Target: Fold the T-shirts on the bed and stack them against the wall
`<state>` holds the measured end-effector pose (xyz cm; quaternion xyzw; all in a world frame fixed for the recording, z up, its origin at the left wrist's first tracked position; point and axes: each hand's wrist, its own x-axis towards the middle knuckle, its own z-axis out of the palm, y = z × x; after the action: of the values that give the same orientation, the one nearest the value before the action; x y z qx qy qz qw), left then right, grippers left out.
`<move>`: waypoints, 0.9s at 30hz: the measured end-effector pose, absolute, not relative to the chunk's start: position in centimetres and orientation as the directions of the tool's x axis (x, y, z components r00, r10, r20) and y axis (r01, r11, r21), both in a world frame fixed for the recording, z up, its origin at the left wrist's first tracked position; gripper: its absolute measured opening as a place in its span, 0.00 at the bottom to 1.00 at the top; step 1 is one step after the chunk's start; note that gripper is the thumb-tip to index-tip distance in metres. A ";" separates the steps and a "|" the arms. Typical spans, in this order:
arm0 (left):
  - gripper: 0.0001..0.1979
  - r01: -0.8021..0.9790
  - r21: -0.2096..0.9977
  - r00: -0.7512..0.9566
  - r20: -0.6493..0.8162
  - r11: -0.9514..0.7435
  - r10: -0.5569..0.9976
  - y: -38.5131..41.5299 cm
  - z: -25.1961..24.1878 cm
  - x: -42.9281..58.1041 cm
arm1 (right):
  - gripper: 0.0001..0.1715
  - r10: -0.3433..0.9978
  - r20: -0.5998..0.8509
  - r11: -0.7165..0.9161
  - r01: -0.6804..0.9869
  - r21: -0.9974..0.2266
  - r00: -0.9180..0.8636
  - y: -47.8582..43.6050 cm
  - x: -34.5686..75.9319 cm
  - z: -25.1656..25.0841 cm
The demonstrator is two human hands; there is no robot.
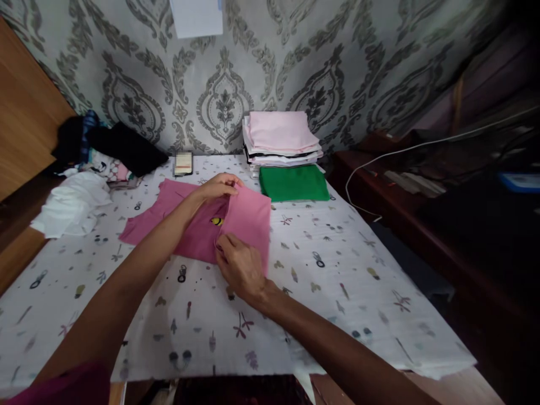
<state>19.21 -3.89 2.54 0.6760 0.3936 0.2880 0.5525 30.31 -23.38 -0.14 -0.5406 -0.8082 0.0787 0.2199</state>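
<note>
A pink garment (pixel 248 219) with a small yellow print lies on the white patterned sheet (pixel 337 264) in the middle of the surface. Its right side is turned over toward the centre. My left hand (pixel 217 187) pinches the far edge of that turned part, fingers closed on the cloth. My right hand (pixel 240 267) grips the near edge of the same part, thumb and fingers pressed on it. The rest of the garment spreads flat to the left.
A folded green cloth (pixel 294 183) lies behind, before a stack of folded pink and white clothes (pixel 280 138) by the wall. A heap of white (pixel 73 205) and dark clothes (pixel 113 143) sits far left. A small box (pixel 183 163) stands by the wall. A dark wooden bench with a white cable (pixel 422 147) runs right.
</note>
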 end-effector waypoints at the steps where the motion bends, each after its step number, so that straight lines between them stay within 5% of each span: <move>1: 0.13 0.202 0.974 0.520 -0.022 -0.098 0.854 -3.9 2.5 19.2 | 0.07 0.904 0.295 0.409 0.829 -0.381 -0.310 -23.4 30.3 -0.2; 7: 0.17 0.216 0.962 0.506 0.037 -0.169 0.861 -3.8 1.6 19.2 | 0.07 0.885 0.377 0.440 0.760 -0.479 -0.275 -23.5 30.5 -0.8; 13: 0.14 0.456 0.867 0.413 -0.008 -0.199 0.911 -2.8 -1.3 18.5 | 0.08 0.929 0.159 0.369 0.849 -0.377 -0.333 -23.0 29.4 -1.1; 19: 0.15 0.499 0.806 0.431 0.089 -0.320 0.898 -2.2 -2.1 17.8 | 0.13 0.925 0.086 0.376 0.858 -0.351 -0.371 -22.8 28.9 -0.6; 27: 0.17 0.811 0.290 0.439 0.272 -0.508 0.856 -6.3 -0.9 18.2 | 0.13 0.890 0.124 0.441 0.761 -0.476 -0.438 -22.6 30.2 0.7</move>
<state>18.18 -6.28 -0.93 0.8464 0.4925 0.1942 0.0580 30.22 -22.56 0.68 -0.4981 -0.8290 0.1777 0.1816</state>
